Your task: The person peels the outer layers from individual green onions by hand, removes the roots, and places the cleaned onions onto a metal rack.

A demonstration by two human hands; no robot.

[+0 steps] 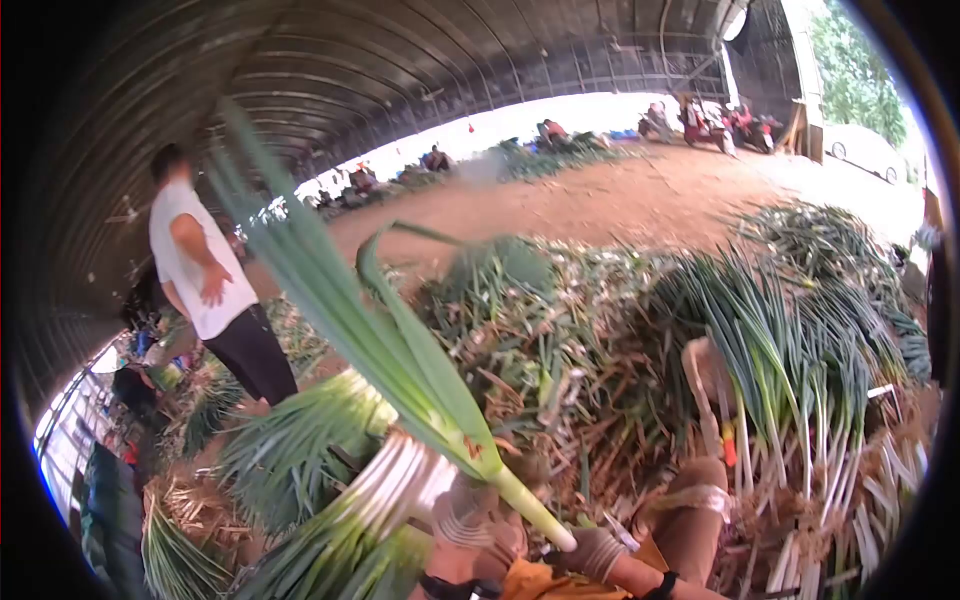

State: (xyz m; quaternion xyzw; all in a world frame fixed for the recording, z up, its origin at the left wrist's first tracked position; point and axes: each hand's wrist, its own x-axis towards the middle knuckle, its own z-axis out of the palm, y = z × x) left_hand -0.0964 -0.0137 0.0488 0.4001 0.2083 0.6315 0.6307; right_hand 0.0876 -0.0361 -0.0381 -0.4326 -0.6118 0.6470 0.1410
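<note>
A large green onion (430, 395) slants across the middle, its white lower end towards me and its leaf tips blurred at the upper left. My right hand (597, 553), in a striped glove, is closed at the white end. A small pale strip sticks up beside it; I cannot make out what it is. My left hand (475, 525), also gloved, is against the stalk's left side, its fingers largely hidden. To its left lie a bunch of green onions with white stalks (385, 480) and a leafy green bunch (300, 435).
A heap of onion leaves and trimmings (570, 350) spreads ahead of me. More green onions (790, 350) lean at the right, beside my bent leg (705, 500). A person in a white shirt (200, 260) stands at the left. Motorbikes (715, 125) are parked far back.
</note>
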